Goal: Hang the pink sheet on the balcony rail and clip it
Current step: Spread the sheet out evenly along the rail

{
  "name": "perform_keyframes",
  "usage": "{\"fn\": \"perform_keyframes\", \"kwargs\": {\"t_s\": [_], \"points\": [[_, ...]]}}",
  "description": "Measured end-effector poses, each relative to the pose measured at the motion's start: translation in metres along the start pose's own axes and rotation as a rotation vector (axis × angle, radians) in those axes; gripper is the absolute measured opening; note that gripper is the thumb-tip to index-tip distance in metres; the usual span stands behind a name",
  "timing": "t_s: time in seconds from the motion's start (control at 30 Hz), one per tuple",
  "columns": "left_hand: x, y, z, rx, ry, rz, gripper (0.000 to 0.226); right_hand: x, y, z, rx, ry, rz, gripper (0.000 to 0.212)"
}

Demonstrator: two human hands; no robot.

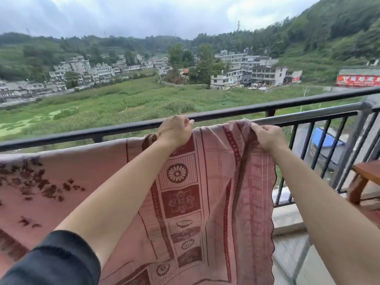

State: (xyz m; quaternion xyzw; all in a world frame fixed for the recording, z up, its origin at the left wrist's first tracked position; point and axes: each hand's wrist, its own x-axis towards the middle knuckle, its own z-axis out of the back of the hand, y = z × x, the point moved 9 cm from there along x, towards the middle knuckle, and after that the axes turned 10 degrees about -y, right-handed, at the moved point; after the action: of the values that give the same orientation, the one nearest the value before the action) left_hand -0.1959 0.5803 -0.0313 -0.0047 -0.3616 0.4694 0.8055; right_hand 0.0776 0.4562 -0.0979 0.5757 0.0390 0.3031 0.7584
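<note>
The pink sheet point(216, 182), patterned in dark red, hangs over a shiny metal rail point(308, 114) just inside the black balcony rail point(102, 131). It spreads from the left edge of the view to a scalloped right border. My left hand point(176, 130) grips the sheet's top fold at the rail. A little to the right, my right hand point(267, 136) pinches the top edge near the sheet's right end. No clip is visible.
Black vertical balusters point(304, 147) run below the rail on the right. A wooden chair point(364, 182) stands at the right edge on the tiled balcony floor point(292, 254). Beyond the rail lie fields, buildings and hills.
</note>
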Motion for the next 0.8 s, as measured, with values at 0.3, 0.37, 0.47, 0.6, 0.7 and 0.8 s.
{"fn": "perform_keyframes", "kwargs": {"t_s": [0.3, 0.37, 0.47, 0.6, 0.7, 0.8], "points": [[0.057, -0.133, -0.127, -0.371, 0.606, -0.132, 0.035, 0.081, -0.023, 0.075, 0.161, -0.457, -0.037, 0.029], [0.068, -0.166, -0.15, -0.36, 0.65, -0.216, 0.035, 0.097, -0.036, 0.096, 0.156, -0.501, -0.044, 0.027], [0.079, -0.214, -0.183, -0.402, 0.717, -0.295, 0.033, 0.109, -0.052, 0.12, 0.156, -0.548, -0.017, 0.019], [0.075, -0.271, -0.216, -0.485, 0.846, -0.322, 0.03, 0.119, -0.069, 0.129, 0.127, -0.469, 0.014, 0.01], [0.068, -0.3, -0.237, -0.544, 1.019, -0.29, 0.041, 0.131, -0.082, 0.138, 0.176, -0.395, 0.056, 0.009], [0.07, -0.318, -0.255, -0.656, 1.176, -0.197, 0.036, 0.15, -0.098, 0.154, 0.195, -0.343, 0.093, 0.011]]}}
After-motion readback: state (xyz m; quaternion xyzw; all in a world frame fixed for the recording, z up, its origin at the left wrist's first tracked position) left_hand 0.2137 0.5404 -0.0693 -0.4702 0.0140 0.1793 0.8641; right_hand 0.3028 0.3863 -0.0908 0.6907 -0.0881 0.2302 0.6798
